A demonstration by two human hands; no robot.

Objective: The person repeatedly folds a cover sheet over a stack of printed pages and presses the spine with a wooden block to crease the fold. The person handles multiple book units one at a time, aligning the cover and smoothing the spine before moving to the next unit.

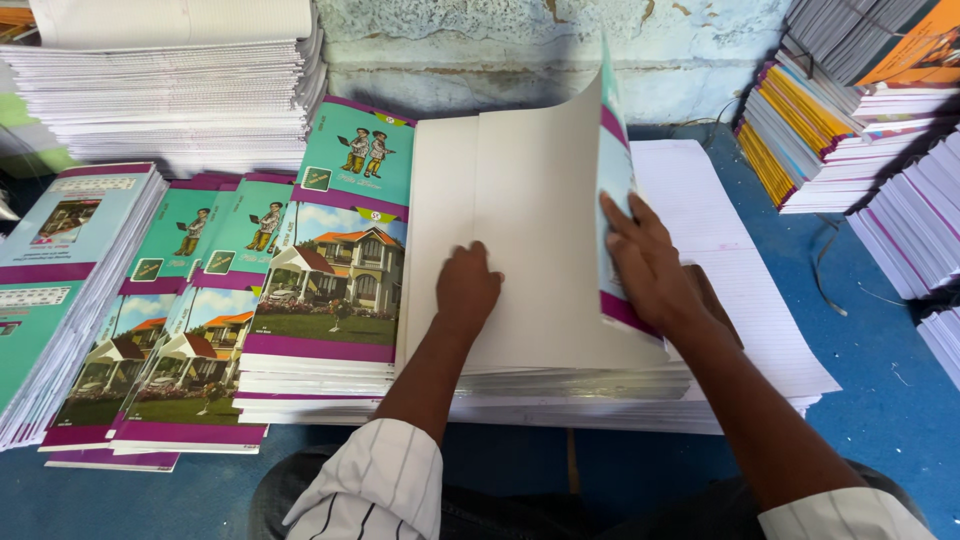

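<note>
Glossy cover sheet is standing half-folded on the middle stack of white sheets; right hand fingers are pinching its right edge, left hand is pressing curled on the crease.

rolled white sleeves with thin dark stripes

A blue floor carries everything here. In the middle lies a low stack of white ruled sheets, with a pile of blank-sided covers on its left part. Just beside it to the left sit overlapping piles of printed notebook covers showing a house and two figures, edged in purple. At the far left a tall stack of ruled paper rises. On the right stand stacks of bound notebooks.
</note>
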